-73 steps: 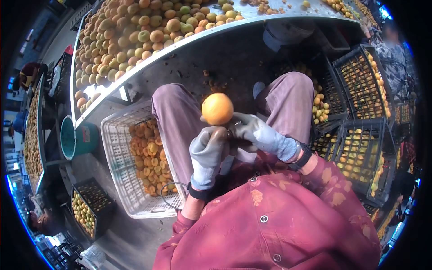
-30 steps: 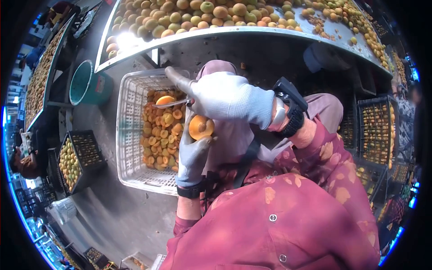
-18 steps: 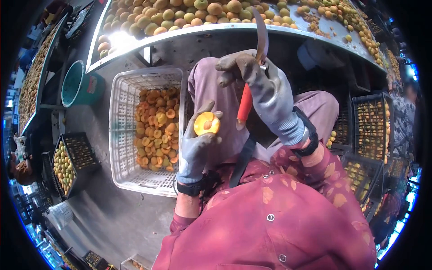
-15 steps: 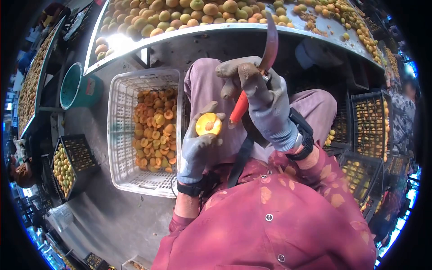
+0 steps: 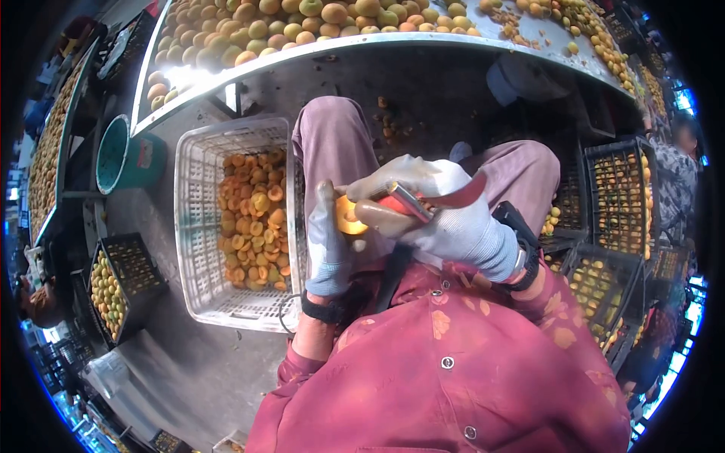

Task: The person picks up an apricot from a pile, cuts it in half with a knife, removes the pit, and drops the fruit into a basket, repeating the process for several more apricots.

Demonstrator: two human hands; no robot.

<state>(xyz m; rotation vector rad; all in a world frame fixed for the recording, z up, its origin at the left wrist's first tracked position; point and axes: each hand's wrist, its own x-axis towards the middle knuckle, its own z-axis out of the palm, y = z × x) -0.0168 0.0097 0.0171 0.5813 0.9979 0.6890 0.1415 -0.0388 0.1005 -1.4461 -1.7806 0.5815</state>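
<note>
In my gloved left hand [image 5: 326, 245] sits an apricot half [image 5: 349, 219], its yellow cut face showing, partly covered by my right fingers. My gloved right hand [image 5: 445, 219] is wrapped round a red-handled knife [image 5: 458, 198] with a curved blade that points right, away from the fruit. My right fingertips meet the apricot half between the two hands. Whether its pit is still there is hidden. Beside my left hand stands a white plastic crate [image 5: 198, 298] with many apricot halves [image 5: 257, 226] in it.
Whole apricots [image 5: 302, 23] are heaped on a metal-edged table [image 5: 302, 53] in front. A green bucket [image 5: 113, 158] stands at left, near a black crate of fruit [image 5: 124, 279]. More black crates [image 5: 619, 200] are stacked at right, where a person [image 5: 676, 181] is seen.
My right hand has come down and left to the apricot half. The knife has swung from blade upward to blade pointing right. My left hand has turned more upright around the fruit.
</note>
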